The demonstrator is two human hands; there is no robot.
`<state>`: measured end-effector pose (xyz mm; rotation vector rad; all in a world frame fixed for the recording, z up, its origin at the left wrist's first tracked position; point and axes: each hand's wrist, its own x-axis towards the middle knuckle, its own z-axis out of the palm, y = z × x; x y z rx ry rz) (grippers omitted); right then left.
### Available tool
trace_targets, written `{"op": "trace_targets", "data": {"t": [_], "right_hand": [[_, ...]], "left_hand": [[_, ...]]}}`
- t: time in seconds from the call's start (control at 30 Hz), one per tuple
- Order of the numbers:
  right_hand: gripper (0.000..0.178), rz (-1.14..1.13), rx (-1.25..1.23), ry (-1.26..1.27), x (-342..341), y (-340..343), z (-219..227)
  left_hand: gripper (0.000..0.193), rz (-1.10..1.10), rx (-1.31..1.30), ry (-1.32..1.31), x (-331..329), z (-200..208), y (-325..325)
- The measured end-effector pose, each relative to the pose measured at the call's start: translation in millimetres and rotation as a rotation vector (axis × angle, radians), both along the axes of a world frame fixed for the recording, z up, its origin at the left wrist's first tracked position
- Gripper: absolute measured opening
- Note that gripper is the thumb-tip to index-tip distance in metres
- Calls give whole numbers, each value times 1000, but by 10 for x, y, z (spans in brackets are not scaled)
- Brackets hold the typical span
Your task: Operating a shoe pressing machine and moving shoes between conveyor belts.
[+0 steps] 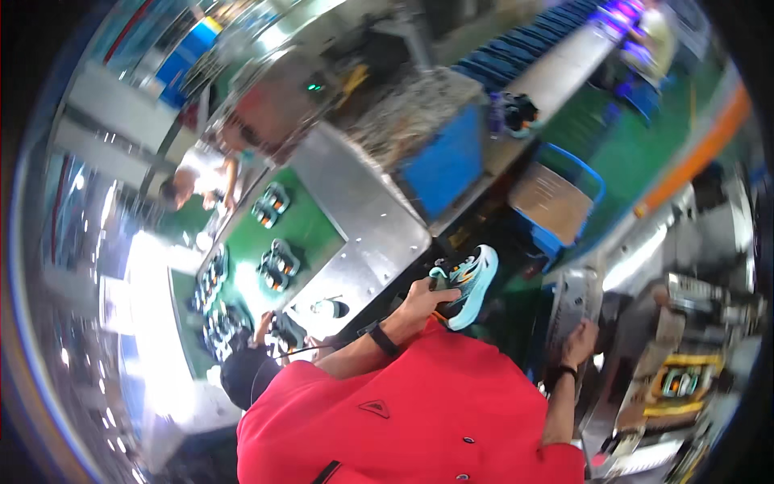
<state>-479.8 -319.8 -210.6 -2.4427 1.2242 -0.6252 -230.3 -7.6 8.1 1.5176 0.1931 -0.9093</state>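
A: Where is the shoe (pixel 479 289) held?

B: It is held just beyond the red shirt (pixel 419 395) by the left hand (pixel 426 301), whose fingers are closed on its upper; the pale sole is turned toward the right.

A: How is its long axis set?

B: It is slanted, with the far end tipped up and slightly to the right.

A: And the right hand (pixel 579 343)?

B: It is placed well apart, to the right of the shoe and nearer the body, at a grey metal panel (pixel 571 302). Its fingers are seen partly bent, but whether the panel is gripped or only touched cannot be made out.

A: So the shoe is flanked by both hands?

B: Yes, though only the left is in contact.
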Motion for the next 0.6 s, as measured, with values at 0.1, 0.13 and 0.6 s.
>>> {"op": "trace_targets", "data": {"t": [0.1,0.13,0.6], "right_hand": [[19,48,53,-134,-108,-95,-128],[19,34,72,-120,-205,-141,-214],[35,86,-42,169,1848,200,761]], "left_hand": [[33,307,-95,53,270,-480,631],[31,382,-32,66,416,-588,842],[52,1024,514,-204,2609,-2450,4022]]}}
